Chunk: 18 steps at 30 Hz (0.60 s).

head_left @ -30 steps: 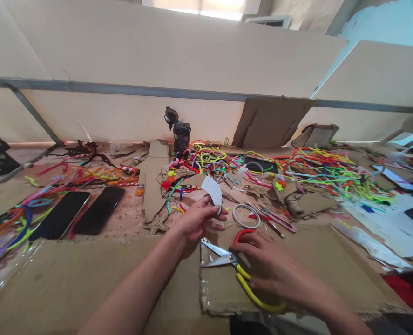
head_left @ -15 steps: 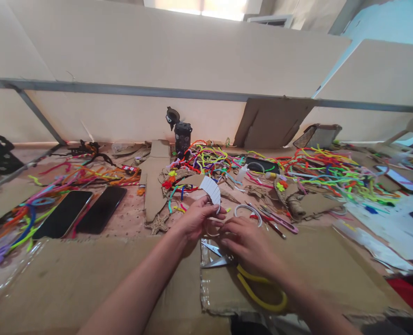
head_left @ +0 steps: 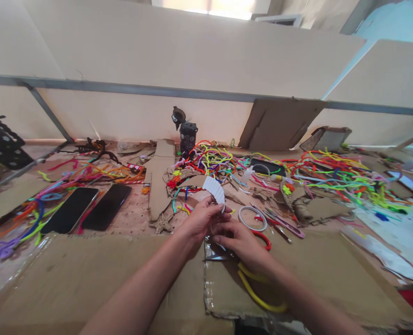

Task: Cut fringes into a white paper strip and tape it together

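My left hand (head_left: 203,217) is closed on a curved strip of cardboard, its upper end covered in narrow white strips (head_left: 213,189). Close beside it, my right hand (head_left: 237,238) has its fingers bent together near the lower part of the curve; what they pinch is hidden. Under my right hand lies a pair of scissors with yellow handles (head_left: 262,298), one blade showing on the cardboard sheet (head_left: 307,270). Just beyond are a white tape roll (head_left: 253,218) and a red loop handle (head_left: 263,240).
Two phones (head_left: 70,210) lie at the left, near a twine starfish (head_left: 162,224). Tangled colourful pipe cleaners (head_left: 213,158) spread along the back, around a black cup (head_left: 188,136). A pink-handled tool (head_left: 287,224) and white paper (head_left: 402,237) lie to the right.
My right hand has moved inward, closer to my left hand, now covering more of the scissor blades. The red loop handle has come into sight beside it. The view has shifted slightly.
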### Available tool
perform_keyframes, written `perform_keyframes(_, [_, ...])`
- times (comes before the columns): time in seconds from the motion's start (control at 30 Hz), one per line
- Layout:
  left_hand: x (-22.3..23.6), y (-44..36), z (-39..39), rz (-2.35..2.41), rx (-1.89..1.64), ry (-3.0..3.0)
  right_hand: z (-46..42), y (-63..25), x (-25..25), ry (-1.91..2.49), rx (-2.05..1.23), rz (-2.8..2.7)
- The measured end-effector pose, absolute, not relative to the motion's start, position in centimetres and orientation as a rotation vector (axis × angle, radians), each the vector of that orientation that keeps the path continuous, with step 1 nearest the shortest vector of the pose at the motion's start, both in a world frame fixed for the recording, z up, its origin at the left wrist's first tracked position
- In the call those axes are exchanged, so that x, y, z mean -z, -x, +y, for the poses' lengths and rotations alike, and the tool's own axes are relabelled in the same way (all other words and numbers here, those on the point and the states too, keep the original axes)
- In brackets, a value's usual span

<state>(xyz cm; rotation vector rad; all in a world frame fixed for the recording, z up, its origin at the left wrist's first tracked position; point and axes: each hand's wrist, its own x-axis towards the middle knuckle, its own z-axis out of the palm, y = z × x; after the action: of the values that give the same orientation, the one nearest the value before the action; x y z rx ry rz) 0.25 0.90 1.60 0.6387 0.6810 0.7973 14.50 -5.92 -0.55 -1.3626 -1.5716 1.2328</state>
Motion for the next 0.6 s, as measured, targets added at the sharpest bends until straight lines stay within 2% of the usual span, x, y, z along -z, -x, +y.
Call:
perform_keyframes(0.23, [-2.2,0.4,2.0,0.801,-0.912,-0.979,-6.3,-17.3,-2.8,1.401,-1.240,-1.409])
perform_keyframes(0.6, [-1.8,1.2,2.6,0.705,-0.765,-1.142,-4.4,-21.1,-4.4,1.224,-1.083,-1.073])
